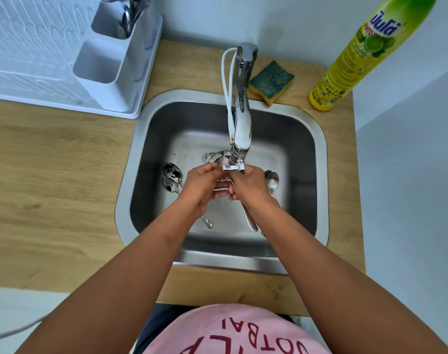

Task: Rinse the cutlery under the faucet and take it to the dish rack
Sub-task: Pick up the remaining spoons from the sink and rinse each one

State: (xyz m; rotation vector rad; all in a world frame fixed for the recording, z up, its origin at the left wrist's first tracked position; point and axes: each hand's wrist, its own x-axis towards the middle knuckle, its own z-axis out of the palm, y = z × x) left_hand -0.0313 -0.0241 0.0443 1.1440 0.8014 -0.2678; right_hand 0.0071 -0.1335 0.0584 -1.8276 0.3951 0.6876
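spoon (pixel 249 218): held over the sink (pixel 320 175) mid-basin, right under the tap (pixel 240 129) outlet; handle sticks out below the hands, bowl end hidden betw. them.
R hand (pixel 251 186): fingers curled tight round the spoon shaft.
L hand (pixel 202 186): fingers curled in onto the bowl end, looks like a pinch/rub; exact contact hidden.
step: prob. rinsing/rubbing this spoon; water flow can't tell.
dirty spoons (pixel 172 172): 2, black specks, on basin floor left of hands, touching each other.
other spoon (pixel 272 181): basin floor, just right of R hand.
next: needs the bowl turned under the outlet w/ firm grip (wet, slippery), then a carry up-left to the caddy (pixel 108 60); dirty spoons not yet done.
sponge (pixel 271 81): counter behind sink, beside the tap base.
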